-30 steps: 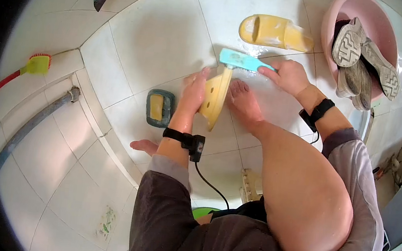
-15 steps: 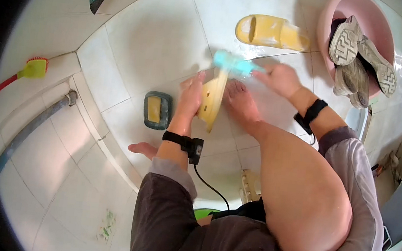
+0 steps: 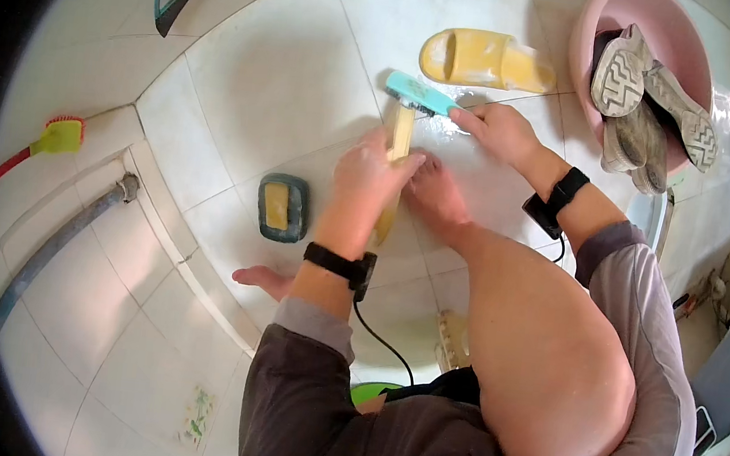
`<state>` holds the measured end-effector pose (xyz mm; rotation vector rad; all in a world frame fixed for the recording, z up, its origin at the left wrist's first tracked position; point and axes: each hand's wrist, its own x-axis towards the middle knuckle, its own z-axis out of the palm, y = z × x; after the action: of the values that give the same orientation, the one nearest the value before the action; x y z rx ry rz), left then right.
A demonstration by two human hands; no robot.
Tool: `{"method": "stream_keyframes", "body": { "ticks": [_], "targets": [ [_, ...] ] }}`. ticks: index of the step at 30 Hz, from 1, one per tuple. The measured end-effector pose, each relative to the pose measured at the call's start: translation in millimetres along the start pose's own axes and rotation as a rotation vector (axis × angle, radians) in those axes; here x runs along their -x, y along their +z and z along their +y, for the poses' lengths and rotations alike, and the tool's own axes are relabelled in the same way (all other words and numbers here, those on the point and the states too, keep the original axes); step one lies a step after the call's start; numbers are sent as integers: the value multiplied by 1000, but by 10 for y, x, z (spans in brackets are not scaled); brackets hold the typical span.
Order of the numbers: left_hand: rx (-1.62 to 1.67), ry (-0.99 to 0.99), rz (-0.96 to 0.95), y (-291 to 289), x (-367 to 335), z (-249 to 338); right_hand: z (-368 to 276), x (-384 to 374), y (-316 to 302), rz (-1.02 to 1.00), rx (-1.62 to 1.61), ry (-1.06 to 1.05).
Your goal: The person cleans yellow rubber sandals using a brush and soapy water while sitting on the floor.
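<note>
My left hand (image 3: 371, 168) grips a yellow slipper (image 3: 402, 134), turned on edge so that its narrow side faces up. Fingers and wrist hide much of it. In my right hand (image 3: 501, 135) is the handle of a turquoise scrubbing brush (image 3: 419, 93), whose dark bristles point down at the far end of the slipper and appear to touch it. The matching yellow slipper (image 3: 480, 59), streaked with white suds, lies on the floor beyond the brush. Left of my left hand, a bar of yellow soap (image 3: 276, 206) rests in a dark soap dish (image 3: 296, 212).
A pink basin (image 3: 584, 51) with dirty sneakers (image 3: 634, 123) stands at the far right. At the left, a green and red brush (image 3: 59, 135) is by the wall, above a grey pipe (image 3: 61, 241). My bare foot (image 3: 439, 196) is on the wet tiles beside the slipper.
My left hand has turned the slipper, so its holed side no longer shows, and now covers more of it. The brush has tilted, showing its turquoise back and dark bristles.
</note>
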<state>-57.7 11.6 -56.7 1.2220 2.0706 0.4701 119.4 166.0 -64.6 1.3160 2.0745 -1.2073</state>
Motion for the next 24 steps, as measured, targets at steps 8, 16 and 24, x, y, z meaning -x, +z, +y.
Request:
{"method": "stream_keyframes", "body": {
  "ticks": [8,16,24],
  "targets": [
    [-242,-120,22,169,-26,14,-61,50,35,15,-86,-57],
    [-268,-74,74,241,-53,-100,36,52,12,-49,-73,-48],
    [-231,-136,41,228,-69,-115,114,-16,38,-47,-28,-53]
  ]
}}
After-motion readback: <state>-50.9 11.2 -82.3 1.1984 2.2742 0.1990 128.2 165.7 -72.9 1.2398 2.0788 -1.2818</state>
